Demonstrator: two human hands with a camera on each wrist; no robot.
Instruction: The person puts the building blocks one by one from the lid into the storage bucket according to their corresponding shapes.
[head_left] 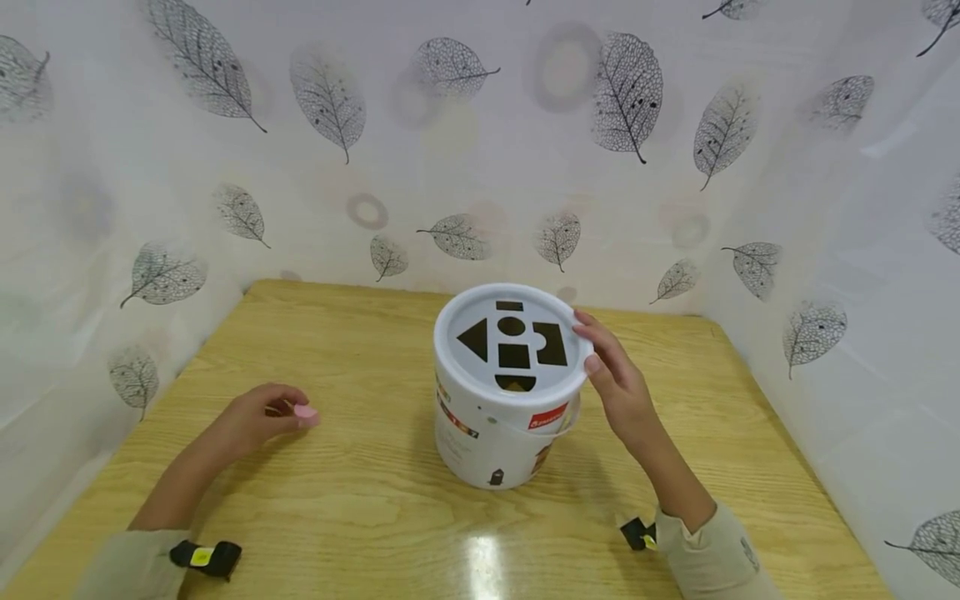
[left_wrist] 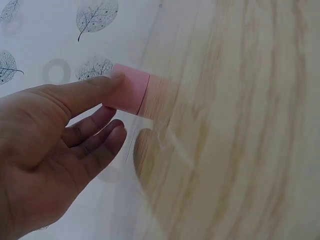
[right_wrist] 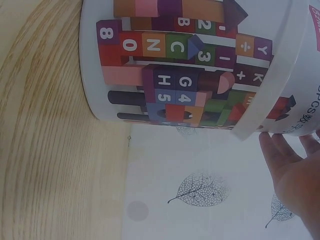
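My left hand (head_left: 251, 421) pinches a small pink block (head_left: 305, 415) between thumb and fingers, over the left part of the table. In the left wrist view the block (left_wrist: 129, 90) is at or very near the tabletop, its pink face partly behind the thumb of the left hand (left_wrist: 60, 135). A white bucket (head_left: 480, 442) stands upright to the right, its white lid (head_left: 450, 350) on, with shaped holes cut through it. The right hand (head_left: 618, 387) touches the right edge of the lid with fingers spread. In the right wrist view, printed pictures of blocks cover the bucket (right_wrist: 165, 60).
The wooden table (head_left: 360, 517) reaches back to a pale sheet (head_left: 495, 183) with leaf prints, which also hangs along both sides. A white carrying handle (right_wrist: 272, 80) hangs down the bucket's side. Black straps (head_left: 206, 558) sit on both wrists.
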